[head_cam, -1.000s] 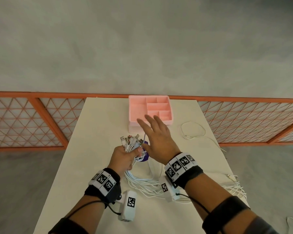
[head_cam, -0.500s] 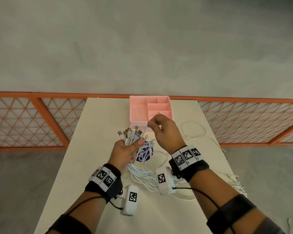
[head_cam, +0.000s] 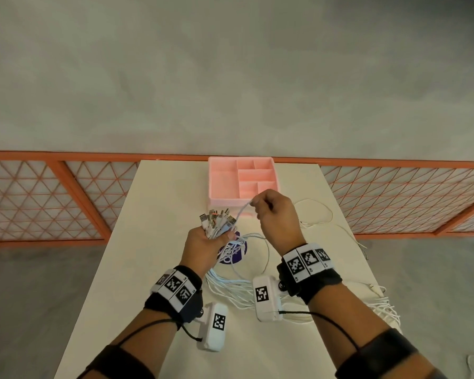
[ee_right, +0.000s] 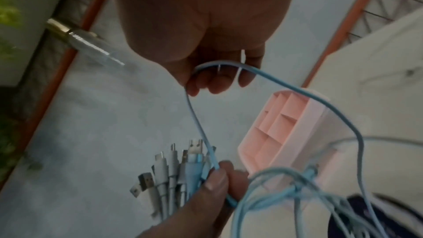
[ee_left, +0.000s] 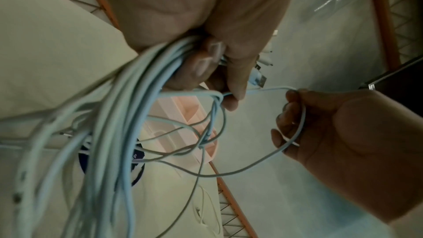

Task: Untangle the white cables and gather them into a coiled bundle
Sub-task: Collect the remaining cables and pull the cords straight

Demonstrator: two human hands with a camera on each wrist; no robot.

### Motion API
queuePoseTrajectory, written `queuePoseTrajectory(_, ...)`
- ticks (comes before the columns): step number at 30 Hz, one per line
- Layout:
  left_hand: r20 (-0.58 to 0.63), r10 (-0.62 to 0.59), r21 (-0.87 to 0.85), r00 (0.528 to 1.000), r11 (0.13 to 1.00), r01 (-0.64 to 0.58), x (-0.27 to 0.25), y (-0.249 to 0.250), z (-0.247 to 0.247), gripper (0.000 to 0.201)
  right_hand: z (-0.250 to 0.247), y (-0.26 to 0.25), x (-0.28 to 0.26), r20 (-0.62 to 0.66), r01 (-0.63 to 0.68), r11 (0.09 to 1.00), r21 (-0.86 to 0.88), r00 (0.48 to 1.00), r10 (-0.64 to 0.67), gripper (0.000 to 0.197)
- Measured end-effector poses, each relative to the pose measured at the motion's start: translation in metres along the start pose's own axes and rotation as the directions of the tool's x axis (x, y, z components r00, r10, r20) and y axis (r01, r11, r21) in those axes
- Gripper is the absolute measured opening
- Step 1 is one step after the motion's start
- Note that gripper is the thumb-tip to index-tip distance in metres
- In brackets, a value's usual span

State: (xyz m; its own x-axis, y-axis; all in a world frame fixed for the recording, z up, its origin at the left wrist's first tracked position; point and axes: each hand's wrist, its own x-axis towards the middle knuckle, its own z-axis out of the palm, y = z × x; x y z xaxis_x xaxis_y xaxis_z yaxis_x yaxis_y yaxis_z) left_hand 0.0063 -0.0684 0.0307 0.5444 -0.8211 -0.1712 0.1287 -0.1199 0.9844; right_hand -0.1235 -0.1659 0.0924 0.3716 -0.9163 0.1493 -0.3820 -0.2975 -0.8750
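My left hand (head_cam: 203, 242) grips a bunch of white cables (head_cam: 216, 222) near their plug ends, which fan upward above the fist; the same bunch of white cables (ee_right: 174, 175) and left hand (ee_right: 213, 187) show in the right wrist view. Their long tails (head_cam: 230, 291) trail over the table toward me. My right hand (head_cam: 274, 214) pinches a single white cable (head_cam: 242, 210) and holds it raised to the right of the bunch. That single cable (ee_left: 299, 126) loops from the right hand (ee_left: 332, 133) back into a tangle (ee_left: 210, 133) below the left hand (ee_left: 206, 52).
A pink compartment tray (head_cam: 222, 198) stands at the table's far edge, just beyond my hands. A purple round sticker (head_cam: 241, 254) lies under the cables. Another loose white cable (head_cam: 320, 214) lies at the right. More cable ends (head_cam: 383, 307) hang near the table's right edge. An orange railing (head_cam: 66, 192) runs behind.
My right hand, open above the bunch a second ago, has closed on one cable and drawn it up and to the right. The left hand rose slightly with the bunch.
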Motion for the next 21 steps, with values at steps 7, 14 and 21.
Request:
queuePoseTrajectory(7,-0.012,-0.014,0.048,1.0,0.999,0.014,0.002,-0.004,0.003,0.014,0.005,0.005,-0.004,0.462,0.272,0.806,-0.525,0.887,0.002,0.033)
queuePoseTrajectory(14,-0.043,-0.094,-0.057,0.995,0.994,0.091,0.0,-0.004,-0.001,0.017,0.017,0.015,-0.006,0.497,0.214,0.875,-0.434,0.867,0.035,0.024)
queuePoseTrajectory(21,-0.019,-0.114,-0.066,0.993,0.991,0.112,-0.006,0.001,-0.004,0.013,0.034,0.01,-0.011,0.415,0.157,0.958,-0.238,0.909,-0.046,0.02)
